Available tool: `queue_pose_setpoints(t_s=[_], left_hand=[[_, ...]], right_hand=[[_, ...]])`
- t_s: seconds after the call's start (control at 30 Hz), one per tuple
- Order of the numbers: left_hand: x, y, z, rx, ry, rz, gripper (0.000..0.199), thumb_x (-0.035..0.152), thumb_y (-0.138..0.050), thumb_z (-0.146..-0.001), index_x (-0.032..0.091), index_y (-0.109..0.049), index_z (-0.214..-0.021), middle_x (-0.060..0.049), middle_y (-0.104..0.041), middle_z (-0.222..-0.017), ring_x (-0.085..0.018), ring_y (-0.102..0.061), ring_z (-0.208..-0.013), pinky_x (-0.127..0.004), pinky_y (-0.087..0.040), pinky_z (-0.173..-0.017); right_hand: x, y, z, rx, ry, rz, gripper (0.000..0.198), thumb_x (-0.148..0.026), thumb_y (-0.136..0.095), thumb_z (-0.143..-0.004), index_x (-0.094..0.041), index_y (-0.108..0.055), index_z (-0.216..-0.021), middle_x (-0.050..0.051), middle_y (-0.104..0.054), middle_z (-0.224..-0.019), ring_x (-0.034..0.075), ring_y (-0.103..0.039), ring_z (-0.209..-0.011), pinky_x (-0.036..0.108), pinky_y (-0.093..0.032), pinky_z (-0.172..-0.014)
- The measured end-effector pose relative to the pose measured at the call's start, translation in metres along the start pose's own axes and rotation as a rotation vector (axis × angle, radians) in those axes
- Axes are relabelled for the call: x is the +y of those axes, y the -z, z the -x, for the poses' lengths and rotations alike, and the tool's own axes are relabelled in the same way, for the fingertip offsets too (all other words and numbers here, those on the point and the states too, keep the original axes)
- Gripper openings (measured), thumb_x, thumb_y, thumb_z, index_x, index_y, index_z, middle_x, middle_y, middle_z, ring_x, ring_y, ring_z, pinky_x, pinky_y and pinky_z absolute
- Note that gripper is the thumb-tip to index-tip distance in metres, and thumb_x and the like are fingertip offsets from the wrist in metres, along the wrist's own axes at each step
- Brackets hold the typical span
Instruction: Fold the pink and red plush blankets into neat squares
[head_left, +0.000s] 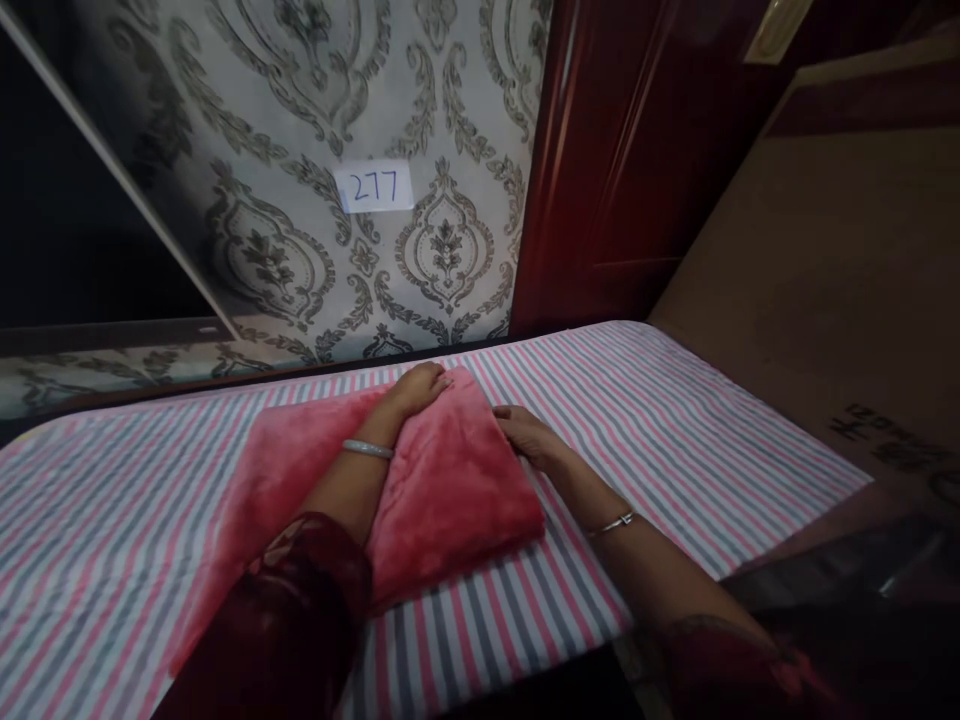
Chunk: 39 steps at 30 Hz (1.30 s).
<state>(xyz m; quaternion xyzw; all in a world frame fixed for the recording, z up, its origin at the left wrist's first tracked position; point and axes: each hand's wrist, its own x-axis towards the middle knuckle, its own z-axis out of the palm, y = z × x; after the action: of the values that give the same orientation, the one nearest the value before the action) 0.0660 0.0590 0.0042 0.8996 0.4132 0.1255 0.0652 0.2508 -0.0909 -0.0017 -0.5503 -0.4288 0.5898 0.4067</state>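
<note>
A plush pink-red blanket [457,500] lies partly folded on a striped sheet [660,430]. Its right part is doubled over into a thick layer, while a flatter part spreads to the left beneath my left forearm. My left hand [421,388] rests on the blanket near its far edge, palm down and fingers laid along the fabric. At the blanket's right side, my right hand [529,437] touches the folded edge with fingers stretched out. Some of the right fingers are hidden by the hand and the edge.
Patterned wallpaper with a paper label [375,186] reading 277 rises behind the sheet. A dark screen [90,200] stands at the left, a dark red door [600,150] behind at the right. A large cardboard box [840,260] borders the right side.
</note>
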Motion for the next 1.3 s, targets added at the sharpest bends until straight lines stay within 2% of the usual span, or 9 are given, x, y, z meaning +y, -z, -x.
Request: queue_pose_setpoints(t_s=[0.13,0.23,0.43,0.57,0.7,0.8,0.93,1.1,1.3], left_hand=[[0.015,0.012,0.013,0.000,0.051,-0.076,0.039,0.033,-0.043,-0.100,0.011,-0.064,-0.123,-0.018,-0.068,-0.121,-0.028,-0.063,-0.112,-0.039,-0.048,-0.097],[0.018,0.032,0.042,-0.011,0.112,-0.129,0.046,0.032,-0.048,-0.099,0.011,-0.054,-0.139,-0.019,-0.062,-0.135,-0.029,-0.060,-0.123,-0.040,-0.046,-0.103],[0.008,0.065,0.184,0.033,0.273,-0.278,0.050,0.031,-0.058,-0.093,0.017,-0.053,-0.140,-0.018,-0.050,-0.151,-0.034,-0.045,-0.141,-0.051,-0.035,-0.117],[0.003,0.055,0.290,0.258,0.445,-0.214,0.051,0.030,-0.054,-0.091,0.013,-0.053,-0.138,-0.019,-0.054,-0.146,-0.034,-0.050,-0.136,-0.050,-0.042,-0.112],[0.008,0.026,0.351,0.591,0.620,0.033,0.047,0.047,-0.054,-0.088,0.016,-0.060,-0.123,-0.013,-0.070,-0.113,-0.029,-0.067,-0.103,-0.042,-0.055,-0.090],[0.018,0.010,0.363,0.722,0.753,0.171,0.043,0.059,-0.053,-0.085,0.020,-0.063,-0.099,-0.005,-0.068,-0.084,-0.023,-0.064,-0.076,-0.035,-0.053,-0.071],[0.029,0.008,0.357,0.714,0.787,0.236,0.039,0.062,-0.051,-0.081,0.024,-0.056,-0.076,-0.002,-0.061,-0.072,-0.022,-0.057,-0.071,-0.035,-0.050,-0.071],[0.036,0.013,0.355,0.712,0.916,0.351,0.032,0.055,-0.046,-0.083,0.025,-0.049,-0.072,0.001,-0.052,-0.066,-0.021,-0.054,-0.071,-0.032,-0.048,-0.070],[0.034,0.028,0.361,0.566,0.896,0.503,0.051,0.069,-0.051,-0.075,0.020,-0.062,-0.084,-0.002,-0.064,-0.076,-0.022,-0.060,-0.077,-0.031,-0.048,-0.068]], right_hand=[[-0.008,0.004,0.019,-0.069,-0.022,0.110,0.044,-0.032,-0.075,-0.058,-0.019,-0.064,-0.098,-0.009,-0.052,-0.049,0.008,-0.041,-0.042,0.020,-0.026,-0.043],[-0.003,0.010,0.035,-0.192,0.003,0.183,0.036,-0.034,-0.072,-0.054,-0.019,-0.062,-0.085,-0.009,-0.050,-0.049,0.007,-0.038,-0.043,0.020,-0.025,-0.043],[0.020,0.018,0.054,-0.308,0.065,0.360,0.023,-0.035,-0.069,-0.056,-0.017,-0.059,-0.067,-0.005,-0.053,-0.053,0.007,-0.038,-0.049,0.022,-0.026,-0.047],[0.031,0.009,0.061,-0.251,0.089,0.255,0.028,-0.040,-0.075,-0.057,-0.017,-0.066,-0.070,0.000,-0.062,-0.058,0.014,-0.052,-0.057,0.027,-0.041,-0.056],[0.034,0.001,0.072,-0.175,0.142,0.137,0.038,-0.047,-0.081,-0.055,-0.019,-0.071,-0.080,0.002,-0.067,-0.064,0.019,-0.059,-0.066,0.032,-0.048,-0.067],[0.036,0.004,0.078,-0.171,0.139,0.185,0.042,-0.047,-0.080,-0.058,-0.018,-0.072,-0.087,-0.001,-0.062,-0.059,0.014,-0.050,-0.056,0.028,-0.042,-0.058],[0.038,0.014,0.081,-0.194,0.147,0.244,0.042,-0.039,-0.079,-0.057,-0.017,-0.072,-0.093,-0.006,-0.054,-0.055,0.008,-0.036,-0.048,0.023,-0.029,-0.048],[0.051,0.016,0.081,-0.124,0.168,0.100,0.048,-0.049,-0.078,-0.059,-0.017,-0.072,-0.095,-0.005,-0.055,-0.054,0.009,-0.035,-0.045,0.025,-0.028,-0.048],[0.068,0.017,0.081,-0.085,0.167,0.006,0.055,-0.052,-0.083,-0.058,-0.018,-0.073,-0.100,0.003,-0.069,-0.069,0.015,-0.052,-0.057,0.028,-0.038,-0.056]])
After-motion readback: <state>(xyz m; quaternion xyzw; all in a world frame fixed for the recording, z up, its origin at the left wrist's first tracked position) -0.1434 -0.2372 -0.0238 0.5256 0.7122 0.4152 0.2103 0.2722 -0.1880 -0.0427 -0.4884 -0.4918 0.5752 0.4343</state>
